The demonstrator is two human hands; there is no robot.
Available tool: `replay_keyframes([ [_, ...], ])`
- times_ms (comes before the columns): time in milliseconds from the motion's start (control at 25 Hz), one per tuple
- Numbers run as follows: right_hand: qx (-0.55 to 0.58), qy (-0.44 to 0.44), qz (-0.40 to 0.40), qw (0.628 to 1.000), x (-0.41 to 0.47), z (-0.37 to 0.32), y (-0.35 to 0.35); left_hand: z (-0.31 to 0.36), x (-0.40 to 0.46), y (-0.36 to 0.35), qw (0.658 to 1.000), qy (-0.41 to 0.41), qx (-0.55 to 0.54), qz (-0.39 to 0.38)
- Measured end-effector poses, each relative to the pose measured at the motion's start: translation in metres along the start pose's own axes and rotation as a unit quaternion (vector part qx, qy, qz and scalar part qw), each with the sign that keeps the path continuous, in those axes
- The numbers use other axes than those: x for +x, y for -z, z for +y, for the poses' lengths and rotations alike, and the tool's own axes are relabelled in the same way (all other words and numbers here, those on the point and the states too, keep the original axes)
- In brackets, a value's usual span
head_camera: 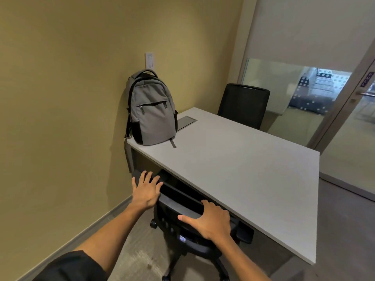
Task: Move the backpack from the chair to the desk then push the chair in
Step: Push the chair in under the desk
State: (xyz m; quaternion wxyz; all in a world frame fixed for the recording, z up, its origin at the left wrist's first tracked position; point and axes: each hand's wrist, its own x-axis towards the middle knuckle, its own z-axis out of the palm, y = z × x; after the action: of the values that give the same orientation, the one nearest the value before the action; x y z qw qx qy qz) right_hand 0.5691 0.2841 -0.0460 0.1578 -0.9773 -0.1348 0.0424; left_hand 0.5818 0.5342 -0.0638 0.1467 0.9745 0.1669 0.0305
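Observation:
A grey backpack (pixel 151 110) stands upright on the far left corner of the white desk (pixel 243 159), leaning against the yellow wall. A black office chair (pixel 182 201) sits in front of me with its seat tucked under the desk's near edge. My left hand (pixel 146 189) lies flat, fingers spread, on the left end of the chair's backrest top. My right hand (pixel 209 220) rests over the right part of the backrest top, fingers curled on its edge and thumb stretched to the left.
A second black chair (pixel 243 104) stands on the far side of the desk. A grey cable hatch (pixel 185 122) is set into the desktop beside the backpack. The yellow wall (pixel 60 98) runs close on the left; a glass partition and door (pixel 345 118) are at the right.

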Motion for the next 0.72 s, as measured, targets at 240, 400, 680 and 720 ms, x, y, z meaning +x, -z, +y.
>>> replay_keyframes([
  [240, 0.008, -0.019, 0.015, 1.000, 0.046, 0.002, 0.003, 0.008, 0.062, -0.005, 0.999, -0.022, -0.009, -0.027],
  [400, -0.016, -0.046, 0.011, 0.999, 0.077, -0.004, 0.003, 0.010, 0.100, -0.004, 0.998, -0.049, -0.003, -0.045],
  [680, 0.002, -0.053, 0.008, 0.999, 0.113, -0.011, 0.003, 0.010, 0.145, -0.003, 0.995, -0.082, 0.001, -0.055],
  [720, 0.002, -0.052, 0.007, 0.999, 0.116, -0.013, 0.002, 0.008, 0.148, -0.003, 0.995, -0.083, 0.001, -0.051],
])
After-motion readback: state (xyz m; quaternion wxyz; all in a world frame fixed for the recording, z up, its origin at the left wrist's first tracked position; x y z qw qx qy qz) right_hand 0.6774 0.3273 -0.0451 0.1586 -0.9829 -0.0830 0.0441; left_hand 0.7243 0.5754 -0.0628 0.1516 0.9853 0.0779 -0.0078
